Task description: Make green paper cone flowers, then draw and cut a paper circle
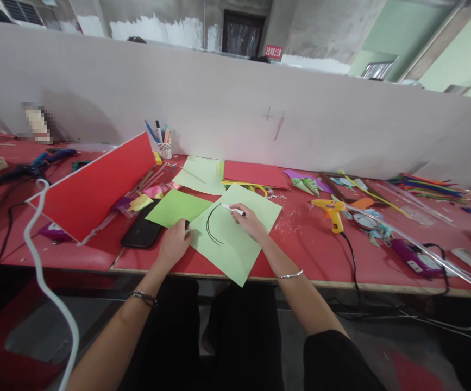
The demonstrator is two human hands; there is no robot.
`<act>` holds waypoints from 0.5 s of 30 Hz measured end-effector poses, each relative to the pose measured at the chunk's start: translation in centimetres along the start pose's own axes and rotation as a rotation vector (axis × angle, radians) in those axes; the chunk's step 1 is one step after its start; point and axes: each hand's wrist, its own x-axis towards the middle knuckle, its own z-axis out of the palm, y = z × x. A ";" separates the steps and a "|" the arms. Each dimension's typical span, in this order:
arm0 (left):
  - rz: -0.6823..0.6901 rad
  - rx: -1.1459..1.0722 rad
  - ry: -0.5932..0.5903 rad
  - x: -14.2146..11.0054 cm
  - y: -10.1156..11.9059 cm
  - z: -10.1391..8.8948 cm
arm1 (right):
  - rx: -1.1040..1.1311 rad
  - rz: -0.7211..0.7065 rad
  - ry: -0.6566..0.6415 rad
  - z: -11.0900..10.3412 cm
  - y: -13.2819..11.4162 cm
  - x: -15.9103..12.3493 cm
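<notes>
A light green sheet of paper (239, 244) lies turned cornerwise at the table's front edge, with curved black lines drawn on its left half. In my right hand (248, 220) is a white marker (232, 209) with a black end, its tip at the top of the curve. At the sheet's left corner rests my left hand (175, 244), its fingers closed around a small black marker cap (187, 224). Under that corner reaches a brighter green sheet (178, 207). Just left of my left hand lies a black phone (140, 231).
A red board (100, 184) leans at the left, near a white cable (35, 260). Behind are a pen cup (164, 149) and red sheets (255, 174). To the right lie a yellow glue gun (332, 213), a purple power strip (414, 258) and pipe cleaners (426, 186).
</notes>
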 end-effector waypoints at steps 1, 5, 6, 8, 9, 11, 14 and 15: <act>-0.001 -0.003 0.001 0.0 0.0 0.0 | -0.015 0.001 0.017 0.0 0.0 0.0; 0.000 -0.018 -0.004 0.0 0.1 -0.1 | -0.034 0.007 0.117 0.0 -0.1 0.0; -0.001 -0.022 -0.008 0.0 0.1 -0.1 | -0.016 0.015 0.144 0.0 0.0 0.1; -0.007 -0.040 -0.012 0.0 0.1 -0.1 | 0.043 0.038 0.200 -0.2 0.1 0.3; -0.012 -0.058 -0.005 0.0 0.0 -0.1 | 0.072 0.049 0.231 -0.4 0.2 0.4; -0.024 -0.111 0.031 0.0 -0.1 -0.1 | 0.109 0.053 0.294 -0.9 0.3 0.6; -0.061 -0.209 0.106 -0.2 -0.6 -0.4 | 0.129 0.038 0.351 -2.0 -0.1 0.2; -0.089 -0.242 0.125 -0.3 -0.7 -0.6 | 0.134 0.036 0.356 -2.3 -0.3 -0.2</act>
